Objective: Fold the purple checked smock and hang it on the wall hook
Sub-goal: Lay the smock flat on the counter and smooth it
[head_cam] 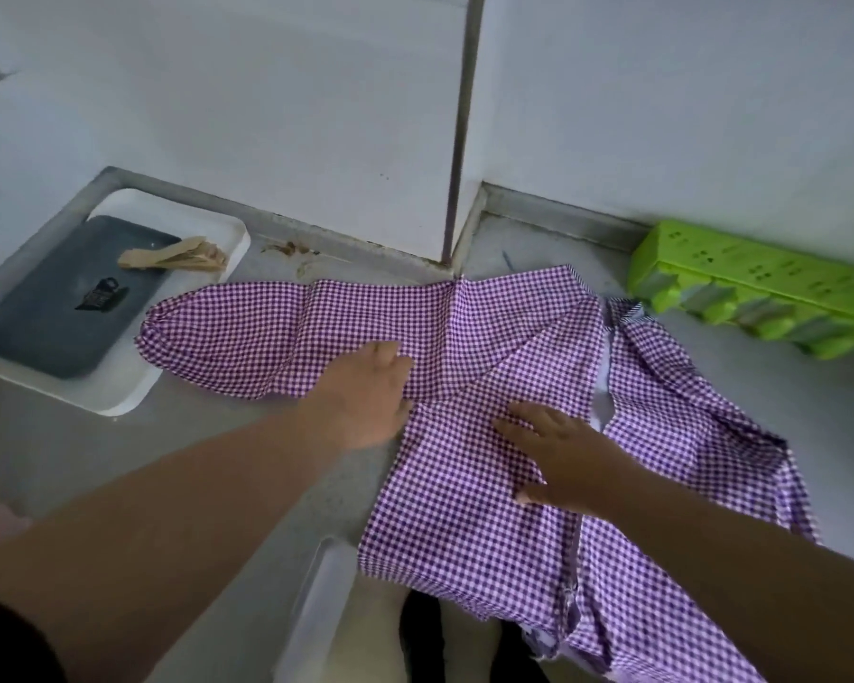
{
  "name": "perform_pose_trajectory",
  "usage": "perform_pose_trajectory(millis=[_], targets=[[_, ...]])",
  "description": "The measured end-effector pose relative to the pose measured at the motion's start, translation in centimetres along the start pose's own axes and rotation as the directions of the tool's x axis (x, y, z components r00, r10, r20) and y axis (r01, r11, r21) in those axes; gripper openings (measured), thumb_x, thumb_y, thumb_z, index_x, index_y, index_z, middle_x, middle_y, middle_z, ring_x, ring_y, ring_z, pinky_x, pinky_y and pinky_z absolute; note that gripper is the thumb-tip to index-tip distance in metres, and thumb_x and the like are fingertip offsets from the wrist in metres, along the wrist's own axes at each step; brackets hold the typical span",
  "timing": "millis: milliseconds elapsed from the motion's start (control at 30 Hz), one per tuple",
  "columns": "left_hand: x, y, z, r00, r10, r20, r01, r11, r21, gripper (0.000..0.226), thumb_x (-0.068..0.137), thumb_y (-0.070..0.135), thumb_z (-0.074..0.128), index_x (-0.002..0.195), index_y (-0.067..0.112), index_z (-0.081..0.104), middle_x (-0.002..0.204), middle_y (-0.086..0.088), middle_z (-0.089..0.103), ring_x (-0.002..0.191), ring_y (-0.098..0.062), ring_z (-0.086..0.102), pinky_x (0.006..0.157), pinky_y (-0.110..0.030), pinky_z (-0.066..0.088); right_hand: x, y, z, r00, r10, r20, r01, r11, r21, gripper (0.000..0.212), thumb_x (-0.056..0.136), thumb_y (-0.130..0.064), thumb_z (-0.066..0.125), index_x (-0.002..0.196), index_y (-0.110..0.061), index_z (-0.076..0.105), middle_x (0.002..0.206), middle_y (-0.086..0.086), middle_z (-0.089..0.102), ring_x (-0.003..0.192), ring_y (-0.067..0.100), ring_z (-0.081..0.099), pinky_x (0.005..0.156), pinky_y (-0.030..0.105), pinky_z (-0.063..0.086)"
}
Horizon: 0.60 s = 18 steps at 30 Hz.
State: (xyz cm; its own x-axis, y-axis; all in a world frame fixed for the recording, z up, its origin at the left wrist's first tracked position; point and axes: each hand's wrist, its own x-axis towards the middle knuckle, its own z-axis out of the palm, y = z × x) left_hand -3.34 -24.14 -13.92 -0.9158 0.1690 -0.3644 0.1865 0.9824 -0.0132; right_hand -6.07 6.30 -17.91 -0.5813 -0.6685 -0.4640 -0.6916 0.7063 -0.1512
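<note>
The purple checked smock (484, 347) lies spread on a grey counter (60, 436), one sleeve stretched out to the left and its lower part hanging over the counter's front edge. My left hand (366, 396) rests flat where that sleeve joins the body, fingers apart. My right hand (558, 456) presses flat on the middle of the smock, fingers spread. Neither hand grips the cloth. No wall hook is in view.
A white tray (119, 396) at the left holds a dark grey board (60, 303), a black clip and a tan clothespin. A green power strip (760, 293) lies at the right against the white wall. A wall corner juts out behind the smock.
</note>
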Motion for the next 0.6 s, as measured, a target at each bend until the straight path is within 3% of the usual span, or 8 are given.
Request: perform_pose_trajectory(millis=[67, 100, 167, 233, 333, 467, 600], targets=[[0.4, 2.9, 0.5, 0.969, 0.245, 0.006, -0.245, 0.969, 0.027, 0.075, 0.099, 0.058, 0.052, 0.161, 0.022, 0.030, 0.174, -0.008, 0.020, 0.157, -0.029, 0.028, 0.125, -0.049, 0.032, -0.4, 0.2, 0.4, 1.000, -0.008, 0.003, 0.008, 1.000, 0.012, 0.097, 0.085, -0.063, 0.069, 0.162, -0.036, 0.017, 0.172, -0.003, 0.011, 0.157, 0.024, 0.013, 0.125, 0.048, 0.020], [0.6, 4.4, 0.9, 0.952, 0.299, 0.065, -0.303, 0.951, 0.055, 0.083, 0.097, 0.063, 0.053, 0.164, 0.023, 0.024, 0.175, -0.009, 0.016, 0.158, -0.030, 0.025, 0.126, -0.050, 0.029, -0.8, 0.5, 0.6, 1.000, -0.018, -0.016, 0.018, 1.000, 0.008, 0.092, 0.086, -0.063, 0.066, 0.161, -0.036, 0.022, 0.171, -0.003, 0.015, 0.156, 0.024, 0.017, 0.125, 0.048, 0.022], [0.8, 6.2, 2.0, 0.952, 0.245, 0.186, -0.270, 0.955, 0.126, 0.104, 0.090, 0.073, 0.057, 0.167, 0.022, 0.010, 0.175, -0.017, 0.009, 0.157, -0.035, 0.026, 0.126, -0.051, 0.028, -1.7, 1.0, 0.4, 0.997, -0.051, -0.055, 0.050, 0.999, -0.010, 0.073, 0.091, -0.061, 0.059, 0.155, -0.033, 0.037, 0.164, -0.003, 0.032, 0.151, 0.024, 0.030, 0.122, 0.048, 0.029], [0.9, 7.2, 2.6, 0.955, 0.160, 0.248, -0.209, 0.960, 0.188, 0.119, 0.083, 0.079, 0.062, 0.168, 0.025, -0.001, 0.174, -0.025, 0.001, 0.155, -0.043, 0.026, 0.125, -0.053, 0.028, -3.1, 1.4, -0.1, 0.988, -0.114, -0.100, 0.107, 0.992, -0.067, 0.052, 0.092, -0.057, 0.051, 0.137, -0.031, 0.053, 0.144, -0.004, 0.051, 0.134, 0.022, 0.046, 0.113, 0.049, 0.039], [1.3, 8.6, 2.6, 0.939, 0.092, 0.331, -0.186, 0.947, 0.263, 0.129, 0.077, 0.085, 0.065, 0.166, 0.032, -0.011, 0.171, -0.033, -0.003, 0.154, -0.048, 0.024, 0.125, -0.054, 0.025, -6.1, 2.3, 0.3, 0.974, -0.223, -0.041, 0.213, 0.962, -0.173, 0.041, 0.082, -0.055, 0.052, 0.117, -0.034, 0.058, 0.116, -0.010, 0.056, 0.106, 0.017, 0.053, 0.094, 0.041, 0.047], [1.8, 10.3, 1.8, 0.920, 0.049, 0.388, -0.190, 0.924, 0.332, 0.135, 0.075, 0.084, 0.068, 0.165, 0.028, -0.016, 0.168, -0.038, -0.002, 0.157, -0.052, 0.013, 0.127, -0.056, 0.017, -9.0, 3.8, 2.4, 0.968, -0.233, 0.091, 0.237, 0.970, -0.045, 0.036, 0.096, -0.044, 0.054, 0.131, -0.036, 0.055, 0.144, -0.005, 0.051, 0.129, 0.017, 0.052, 0.104, 0.035, 0.050], [2.2, 11.0, 1.5, 0.911, 0.035, 0.410, -0.220, 0.884, 0.413, 0.136, 0.074, 0.089, 0.063, 0.166, 0.024, -0.013, 0.168, -0.037, 0.010, 0.156, -0.052, 0.015, 0.126, -0.058, 0.017, -8.8, 4.0, 3.1, 0.985, -0.169, 0.020, 0.169, 0.986, 0.003, 0.018, 0.100, -0.037, 0.051, 0.110, -0.032, 0.064, 0.130, -0.007, 0.053, 0.112, 0.012, 0.061, 0.089, 0.037, 0.059]])
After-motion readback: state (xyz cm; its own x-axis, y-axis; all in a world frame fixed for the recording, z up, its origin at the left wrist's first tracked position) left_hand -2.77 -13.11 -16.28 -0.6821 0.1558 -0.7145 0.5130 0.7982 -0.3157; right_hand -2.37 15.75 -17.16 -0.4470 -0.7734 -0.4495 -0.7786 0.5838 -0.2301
